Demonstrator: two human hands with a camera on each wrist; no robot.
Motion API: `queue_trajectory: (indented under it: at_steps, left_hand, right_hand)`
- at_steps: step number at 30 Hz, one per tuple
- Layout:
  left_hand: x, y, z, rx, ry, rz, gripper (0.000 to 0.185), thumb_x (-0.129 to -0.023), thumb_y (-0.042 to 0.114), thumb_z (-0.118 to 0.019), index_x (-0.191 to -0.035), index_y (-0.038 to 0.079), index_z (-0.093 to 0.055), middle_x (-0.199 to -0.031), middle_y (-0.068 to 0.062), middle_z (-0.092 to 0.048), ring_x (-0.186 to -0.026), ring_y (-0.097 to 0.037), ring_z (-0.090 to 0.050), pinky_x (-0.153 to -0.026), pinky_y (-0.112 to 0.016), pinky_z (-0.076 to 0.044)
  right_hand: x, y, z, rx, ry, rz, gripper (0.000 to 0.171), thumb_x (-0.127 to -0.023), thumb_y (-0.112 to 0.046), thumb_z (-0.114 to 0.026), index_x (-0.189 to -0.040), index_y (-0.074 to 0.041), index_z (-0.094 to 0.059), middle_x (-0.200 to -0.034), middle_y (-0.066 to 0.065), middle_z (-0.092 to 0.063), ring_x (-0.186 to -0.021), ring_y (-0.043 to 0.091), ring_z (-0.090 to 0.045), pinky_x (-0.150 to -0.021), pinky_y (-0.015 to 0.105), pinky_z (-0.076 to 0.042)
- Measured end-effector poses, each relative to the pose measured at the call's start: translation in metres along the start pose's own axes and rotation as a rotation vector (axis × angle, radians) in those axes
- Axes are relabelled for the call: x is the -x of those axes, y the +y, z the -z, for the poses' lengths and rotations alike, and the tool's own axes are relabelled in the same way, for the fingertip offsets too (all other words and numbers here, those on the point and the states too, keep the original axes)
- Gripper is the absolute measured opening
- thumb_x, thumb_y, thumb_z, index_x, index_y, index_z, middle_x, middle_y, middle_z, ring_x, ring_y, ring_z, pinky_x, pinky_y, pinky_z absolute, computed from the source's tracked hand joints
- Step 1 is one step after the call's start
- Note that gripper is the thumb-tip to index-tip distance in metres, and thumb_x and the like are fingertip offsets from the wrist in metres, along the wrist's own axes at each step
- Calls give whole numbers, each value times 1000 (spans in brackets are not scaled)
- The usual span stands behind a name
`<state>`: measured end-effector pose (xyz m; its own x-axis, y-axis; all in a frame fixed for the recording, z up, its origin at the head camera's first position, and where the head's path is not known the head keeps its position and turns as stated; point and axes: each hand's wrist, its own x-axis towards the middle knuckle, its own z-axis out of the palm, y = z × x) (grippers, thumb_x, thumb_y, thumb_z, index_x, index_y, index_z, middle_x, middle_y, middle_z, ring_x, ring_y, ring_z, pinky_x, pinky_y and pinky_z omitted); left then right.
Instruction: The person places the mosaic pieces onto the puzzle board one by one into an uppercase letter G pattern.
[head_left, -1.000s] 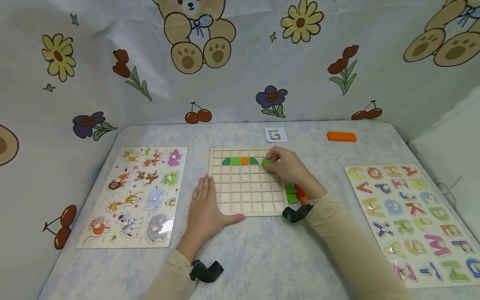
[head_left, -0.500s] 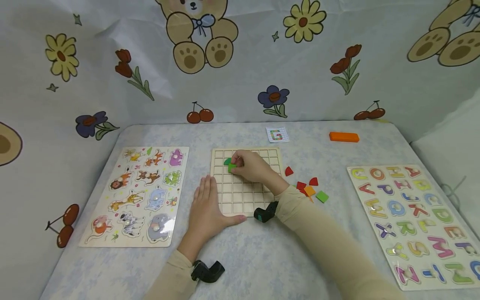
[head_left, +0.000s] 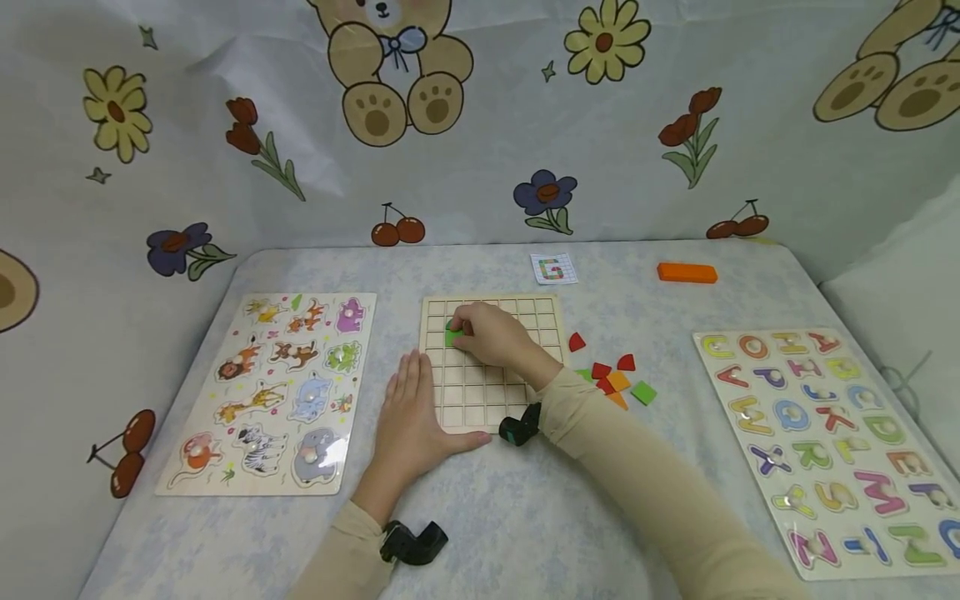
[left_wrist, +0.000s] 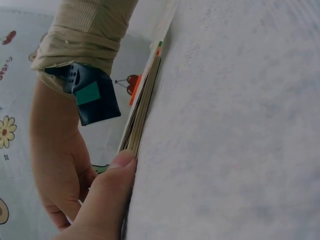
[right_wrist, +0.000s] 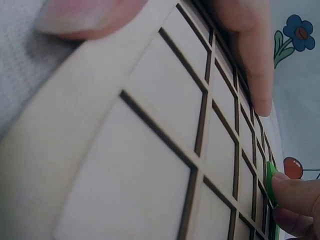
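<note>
Green piece going onto the grid!
My right hand (head_left: 491, 333) pinches one green piece (head_left: 453, 335) at its fingertips over the grid board (head_left: 491, 392); my left hand (head_left: 408, 412), flat, fingers straight, steadies the board's edge.

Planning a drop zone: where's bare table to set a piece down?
Free: the table near edge in front of the grid board, and between orange block and letter puzzle. Crowded: loose pieces right of the board.

green tile (head_left: 452, 335), pale gridded board (head_left: 491, 392), orange bar (head_left: 686, 272)
</note>
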<state>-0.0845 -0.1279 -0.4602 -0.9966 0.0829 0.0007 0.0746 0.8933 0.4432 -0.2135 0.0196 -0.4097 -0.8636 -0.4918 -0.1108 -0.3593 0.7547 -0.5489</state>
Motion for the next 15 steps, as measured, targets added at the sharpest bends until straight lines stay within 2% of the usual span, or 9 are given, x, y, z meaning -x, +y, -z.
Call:
queue_trajectory:
  at_steps: [8,15]
  left_hand:
    - [1,0,1,-6,-3,11,149,-57,90,-66,-158,-2,-5,-167,-18,-3,-156,-29,1,-127,-47,-8]
    - [1,1,1,1,-17,20,148,-58,91,-65,-158,-1,-4,-167,-17,-2,-156,-28,2,-127,-46,-7]
  right_hand:
    - [0,-2,1,49,-16,12,11,-94,-25,-70,-102,-18,-70,-78,-2,-61,-70,14,-54,-62,27,-43]
    - [13,1,11,83,-93,58,17,-93,-21,-70,-109,-17,-73,-88,-3,-64,-77,14,-56,-68,27,-47]
